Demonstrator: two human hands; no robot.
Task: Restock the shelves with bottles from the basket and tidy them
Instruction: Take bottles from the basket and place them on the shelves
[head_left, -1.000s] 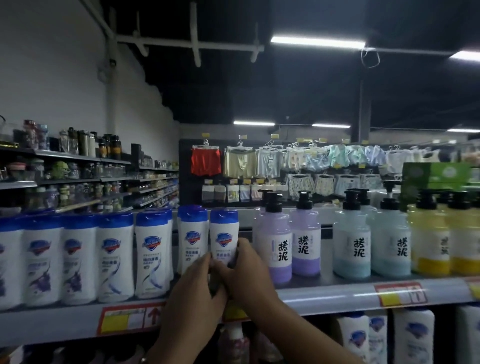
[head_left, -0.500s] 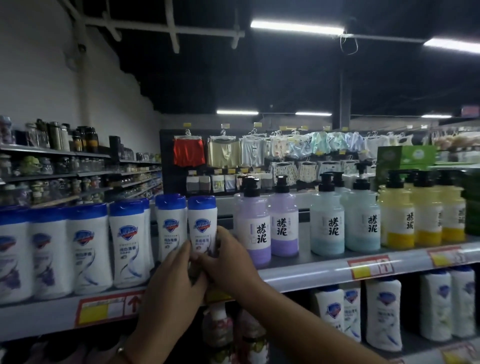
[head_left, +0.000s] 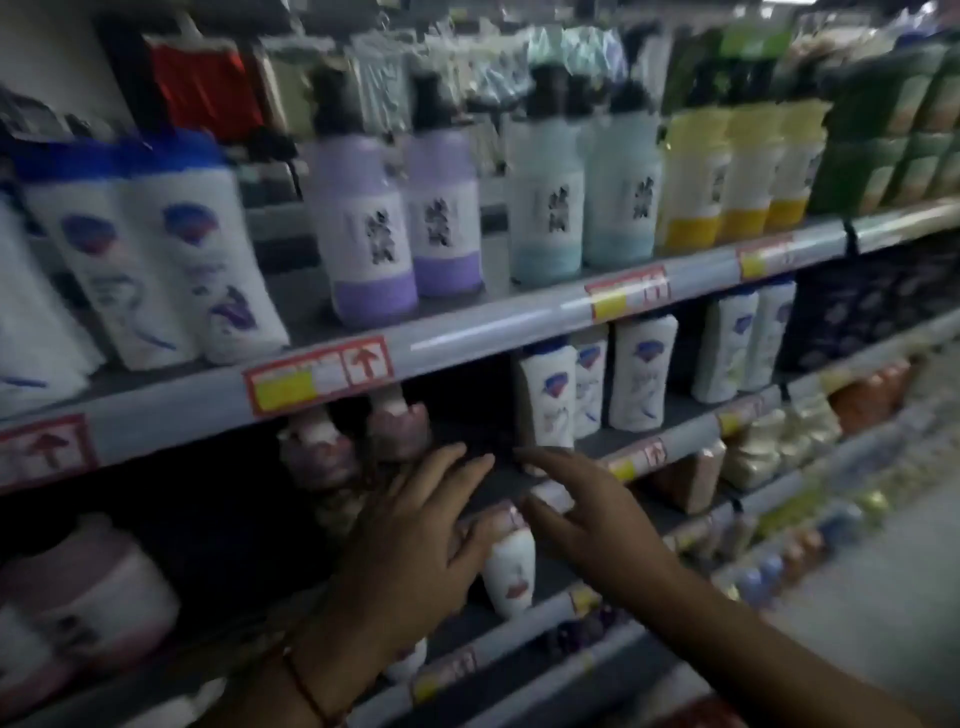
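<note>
Both hands reach into the dim middle shelf (head_left: 660, 447) beneath the row of pump bottles (head_left: 371, 234): left hand (head_left: 415, 551) and right hand (head_left: 587, 514), fingers released and grasping nothing, flank a small white bottle (head_left: 511, 571), apparently to straighten it. The basket is out of view.

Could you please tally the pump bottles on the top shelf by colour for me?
Purple pump bottles: 2
Pale teal pump bottles: 2
Yellow pump bottles: 3
Total: 7 visible in the front row; any behind cannot be told.
</note>
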